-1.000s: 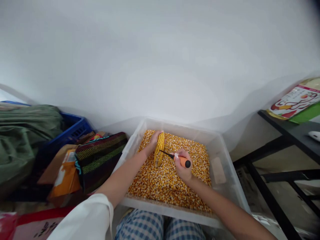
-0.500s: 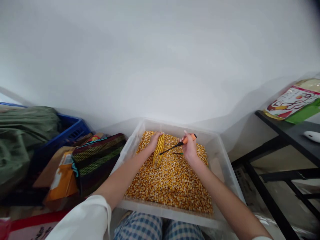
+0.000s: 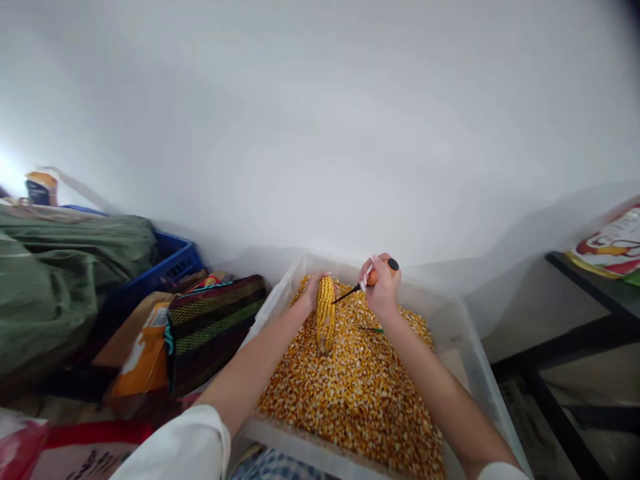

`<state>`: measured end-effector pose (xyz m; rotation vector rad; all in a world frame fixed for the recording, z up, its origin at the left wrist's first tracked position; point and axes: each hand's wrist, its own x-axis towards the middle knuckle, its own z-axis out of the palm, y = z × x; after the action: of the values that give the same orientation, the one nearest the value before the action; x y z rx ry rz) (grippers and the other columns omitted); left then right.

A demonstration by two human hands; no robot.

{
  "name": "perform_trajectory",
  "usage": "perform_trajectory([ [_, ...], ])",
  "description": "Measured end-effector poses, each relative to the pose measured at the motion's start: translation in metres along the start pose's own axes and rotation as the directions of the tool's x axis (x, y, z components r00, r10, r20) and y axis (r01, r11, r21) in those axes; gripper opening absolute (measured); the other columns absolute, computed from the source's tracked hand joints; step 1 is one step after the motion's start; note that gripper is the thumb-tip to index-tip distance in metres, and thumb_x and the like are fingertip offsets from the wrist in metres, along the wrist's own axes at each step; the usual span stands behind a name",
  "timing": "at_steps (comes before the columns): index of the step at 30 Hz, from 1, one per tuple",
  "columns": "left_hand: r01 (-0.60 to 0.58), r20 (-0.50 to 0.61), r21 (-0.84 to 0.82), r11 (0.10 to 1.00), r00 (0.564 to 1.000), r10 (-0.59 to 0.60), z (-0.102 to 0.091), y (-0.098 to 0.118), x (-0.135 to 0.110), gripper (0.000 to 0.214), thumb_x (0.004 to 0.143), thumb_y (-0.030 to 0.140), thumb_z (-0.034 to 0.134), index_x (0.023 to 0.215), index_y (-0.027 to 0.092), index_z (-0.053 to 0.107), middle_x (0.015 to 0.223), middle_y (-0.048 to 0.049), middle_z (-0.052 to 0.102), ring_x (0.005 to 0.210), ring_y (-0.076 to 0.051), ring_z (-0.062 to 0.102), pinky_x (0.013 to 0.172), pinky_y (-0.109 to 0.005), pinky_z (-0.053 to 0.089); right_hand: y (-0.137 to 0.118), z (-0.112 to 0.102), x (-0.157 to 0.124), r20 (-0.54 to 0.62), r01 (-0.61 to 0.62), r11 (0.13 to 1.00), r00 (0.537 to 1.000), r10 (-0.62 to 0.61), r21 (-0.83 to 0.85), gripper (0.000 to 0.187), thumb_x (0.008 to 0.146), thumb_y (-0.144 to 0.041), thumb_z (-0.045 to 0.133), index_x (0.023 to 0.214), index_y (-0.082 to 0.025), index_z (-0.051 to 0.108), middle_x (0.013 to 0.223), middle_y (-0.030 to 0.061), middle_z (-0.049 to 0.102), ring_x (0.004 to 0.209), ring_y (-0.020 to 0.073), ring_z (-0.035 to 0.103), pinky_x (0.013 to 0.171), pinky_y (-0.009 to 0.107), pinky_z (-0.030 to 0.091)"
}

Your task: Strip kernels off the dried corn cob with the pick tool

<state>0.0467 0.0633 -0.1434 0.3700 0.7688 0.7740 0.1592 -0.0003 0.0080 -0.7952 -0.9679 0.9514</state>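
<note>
A yellow corn cob (image 3: pixel 326 313) stands on end in a clear plastic tub (image 3: pixel 470 347) filled with loose corn kernels (image 3: pixel 360 393). My left hand (image 3: pixel 311 293) is wrapped round the back of the cob near its top. My right hand (image 3: pixel 383 290) is closed on a screwdriver (image 3: pixel 367 281) with an orange and black handle. Its dark tip touches the upper part of the cob from the right. A small green object (image 3: pixel 373 329) lies on the kernels under my right wrist.
Left of the tub lie a striped mesh bag (image 3: pixel 215 323), an orange packet (image 3: pixel 145 363), a blue crate (image 3: pixel 170 267) and green cloth (image 3: pixel 55 280). A black table (image 3: pixel 595 287) with a printed bag (image 3: pixel 613 243) stands at right. A white wall is behind.
My right hand lifted from low beside the cob to its top, bringing the screwdriver tip to the upper rows. The cob now stands more upright. The view shifted left and tilted.
</note>
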Motion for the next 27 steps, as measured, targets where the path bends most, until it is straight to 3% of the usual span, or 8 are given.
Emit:
perform_trajectory([
  [6, -0.171, -0.111, -0.057, 0.984, 0.98, 0.164, -0.01, 0.0, 0.005, 0.024, 0.077, 0.035, 0.039, 0.078, 0.014, 0.05, 0.059, -0.0076, 0.056, 0.052, -0.019, 0.054, 0.053, -0.029, 0.043, 0.01, -0.008, -0.016, 0.081, 0.056, 0.997, 0.995, -0.061, 0.058, 0.03, 0.083, -0.027, 0.058, 0.062, -0.016, 0.04, 0.044, -0.0056, 0.044, 0.034, 0.0072, 0.038, 0.032, 0.016, 0.029],
  [12, -0.189, -0.121, -0.076, 0.979, 0.976, 0.179, -0.011, -0.005, 0.008, 0.024, 0.075, 0.035, 0.042, 0.074, 0.013, 0.052, 0.059, -0.0086, 0.055, 0.052, -0.017, 0.053, 0.057, -0.029, 0.043, 0.025, -0.015, -0.029, 0.039, 0.08, 0.994, 0.996, -0.084, 0.076, 0.029, 0.086, -0.025, 0.056, 0.063, -0.016, 0.04, 0.044, -0.0057, 0.044, 0.033, 0.0064, 0.037, 0.034, 0.016, 0.031],
  [18, -0.197, -0.144, -0.041, 0.98, 0.971, 0.189, -0.007, -0.004, 0.002, 0.027, 0.076, 0.035, 0.039, 0.074, 0.012, 0.054, 0.057, -0.0082, 0.055, 0.049, -0.018, 0.052, 0.05, -0.028, 0.039, 0.025, -0.017, -0.039, 0.019, 0.112, 0.992, 0.993, -0.113, 0.054, 0.027, 0.086, -0.026, 0.056, 0.065, -0.016, 0.042, 0.047, -0.0043, 0.046, 0.037, 0.0084, 0.042, 0.035, 0.018, 0.032],
  [21, -0.205, -0.095, -0.063, 0.977, 0.975, 0.199, -0.006, -0.004, 0.002, 0.028, 0.076, 0.035, 0.039, 0.072, 0.011, 0.055, 0.059, -0.0097, 0.057, 0.051, -0.019, 0.054, 0.052, -0.029, 0.042, 0.024, -0.018, -0.044, 0.005, 0.1, 0.993, 0.995, -0.101, 0.057, 0.029, 0.086, -0.027, 0.055, 0.064, -0.016, 0.039, 0.046, -0.0045, 0.044, 0.038, 0.0077, 0.04, 0.037, 0.018, 0.032],
  [27, -0.211, -0.124, -0.048, 0.976, 0.971, 0.204, -0.006, -0.004, 0.002, 0.027, 0.076, 0.035, 0.04, 0.07, 0.013, 0.054, 0.055, -0.0087, 0.055, 0.047, -0.018, 0.051, 0.048, -0.028, 0.039, 0.026, -0.021, -0.053, 0.046, 0.151, 0.988, 0.987, -0.152, 0.026, 0.029, 0.088, -0.026, 0.051, 0.063, -0.016, 0.04, 0.047, -0.0037, 0.043, 0.04, 0.0085, 0.041, 0.039, 0.019, 0.033],
])
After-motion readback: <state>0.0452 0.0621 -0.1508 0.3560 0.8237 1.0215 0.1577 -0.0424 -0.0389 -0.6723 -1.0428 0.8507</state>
